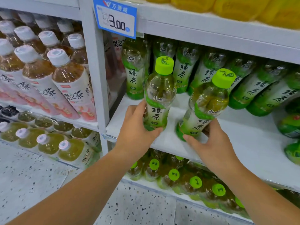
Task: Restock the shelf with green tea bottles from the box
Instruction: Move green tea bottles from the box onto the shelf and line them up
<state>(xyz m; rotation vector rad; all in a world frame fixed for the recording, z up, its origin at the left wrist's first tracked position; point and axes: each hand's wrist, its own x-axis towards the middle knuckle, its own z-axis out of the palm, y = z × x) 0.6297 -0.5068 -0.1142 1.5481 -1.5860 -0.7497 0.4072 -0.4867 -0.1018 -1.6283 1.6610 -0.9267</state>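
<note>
My left hand (136,127) grips the lower part of a green tea bottle (159,93) with a lime cap, held upright over the front of the white shelf (235,143). A second green tea bottle (207,103) leans to the right, with my right hand (211,143) curled round its base. Both bottles are just in front of a row of green tea bottles (211,73) at the back of the shelf. The box is not in view.
A blue price tag (116,17) hangs from the shelf above. Peach tea bottles with white caps (65,78) fill the left bay. More green-capped bottles (186,179) sit on the shelf below. Speckled floor (32,176) lies at the lower left.
</note>
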